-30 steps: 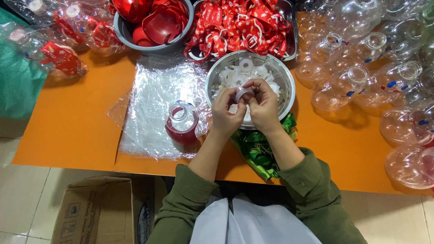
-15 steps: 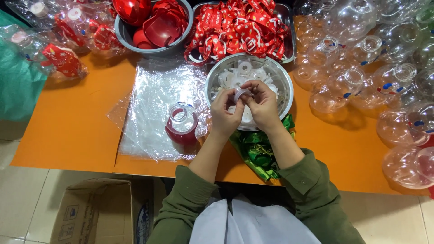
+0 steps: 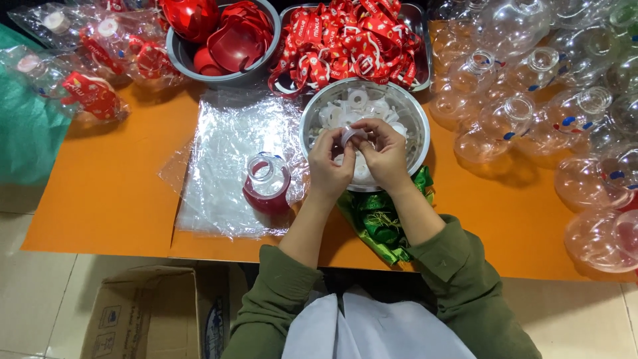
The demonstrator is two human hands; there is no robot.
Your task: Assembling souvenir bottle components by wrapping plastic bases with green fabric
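White ring (image 3: 350, 135) unchanged between both hands' fingers (image 3: 345, 143)

I'm looking down on what reads as a small assembly or packing workshop, not a home table. The orange worktop (image 3: 100, 199) is crowded with parts sorted in bulk: a heap of clear plastic globes (image 3: 545, 100) on one side, a metal tray of red ribbons (image 3: 352, 40), a bowl of red shells (image 3: 219, 40), another bowl of white plastic rings (image 3: 362, 113). Bagged finished pieces (image 3: 93, 60) lie at the far corner, and a cardboard box (image 3: 143, 316) sits on the tiled floor (image 3: 40, 292).
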